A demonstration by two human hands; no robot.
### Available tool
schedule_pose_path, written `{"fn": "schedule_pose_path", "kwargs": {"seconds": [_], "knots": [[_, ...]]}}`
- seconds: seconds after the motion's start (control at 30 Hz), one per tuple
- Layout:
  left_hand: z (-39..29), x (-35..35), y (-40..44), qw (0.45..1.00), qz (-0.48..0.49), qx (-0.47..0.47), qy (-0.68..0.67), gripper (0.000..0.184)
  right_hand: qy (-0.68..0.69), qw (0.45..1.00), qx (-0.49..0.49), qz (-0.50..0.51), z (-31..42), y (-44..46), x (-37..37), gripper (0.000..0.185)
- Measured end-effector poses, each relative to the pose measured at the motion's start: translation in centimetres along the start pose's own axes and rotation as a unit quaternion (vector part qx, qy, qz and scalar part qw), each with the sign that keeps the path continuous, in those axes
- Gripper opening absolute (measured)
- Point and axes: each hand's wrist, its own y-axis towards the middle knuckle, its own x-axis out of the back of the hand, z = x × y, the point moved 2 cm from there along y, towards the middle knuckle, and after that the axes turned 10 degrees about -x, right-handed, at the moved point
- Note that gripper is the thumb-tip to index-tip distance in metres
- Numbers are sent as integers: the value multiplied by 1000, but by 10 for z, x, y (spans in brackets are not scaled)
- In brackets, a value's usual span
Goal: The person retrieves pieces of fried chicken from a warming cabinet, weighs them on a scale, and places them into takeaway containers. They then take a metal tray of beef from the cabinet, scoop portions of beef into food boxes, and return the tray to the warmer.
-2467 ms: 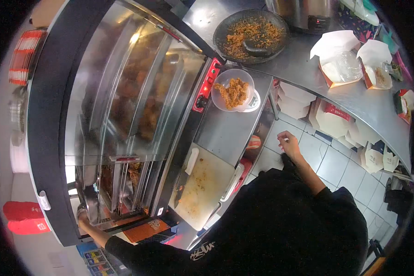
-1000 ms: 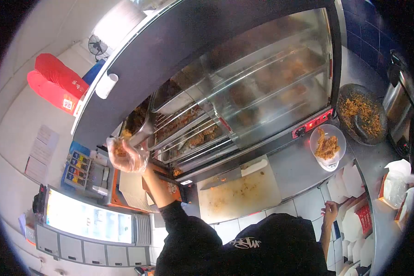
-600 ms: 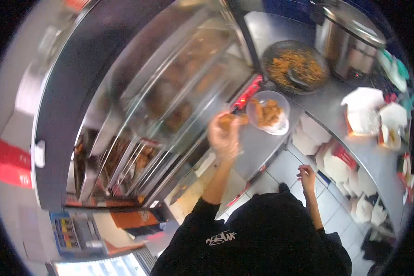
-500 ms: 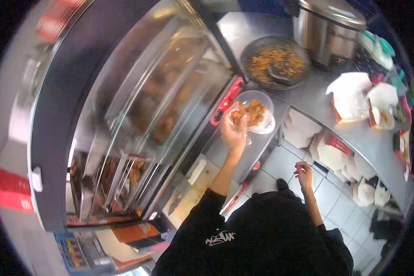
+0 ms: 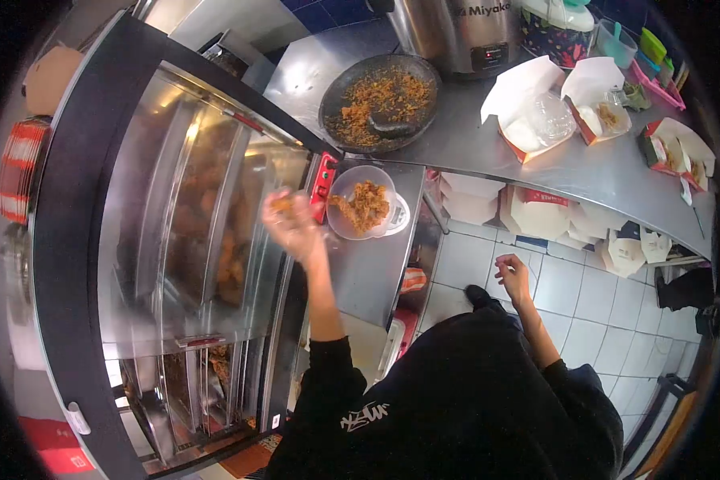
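My left hand (image 5: pixel 292 230), in what looks like a clear plastic glove and blurred by motion, is raised before the glass of the warming cabinet. Its fingers close on a piece of orange-brown food (image 5: pixel 282 206). To its right, a clear plastic bowl (image 5: pixel 341 178) holds crumbly brown fried food (image 5: pixel 366 205) and rests on a white kitchen scale (image 5: pixel 400 214). Behind the bowl stands a dark stone mortar (image 5: pixel 329 102) containing orange-brown crumbs, with a dark pestle (image 5: pixel 390 128) lying in it. Over the floor, my right hand (image 5: pixel 514 278) hangs with loosely curled, parted fingers and holds nothing visible.
The glass warming cabinet (image 5: pixel 64 200) fills the left side, with food on its racks. A steel cooker (image 5: pixel 448 36) stands at the back. Open food boxes (image 5: pixel 528 108) line the right of the steel counter (image 5: pixel 464 144); more boxes (image 5: pixel 536 210) are stored below.
My left hand has moved from the bowl leftward to the cabinet front, with orange-brown food at its fingers. The view has shifted. My right hand still hangs with curled fingers.
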Motion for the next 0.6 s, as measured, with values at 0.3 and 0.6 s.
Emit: {"fn": "schedule_pose_path", "kwargs": {"seconds": [0.3,0.6], "knots": [[-29,68,18,975,-134,-98,148,34,-27,999,3,27,10,3,-19,10],[-26,47,0,967,-54,-81,236,43,-31,998,17,53,10,4,-22,11]]}}
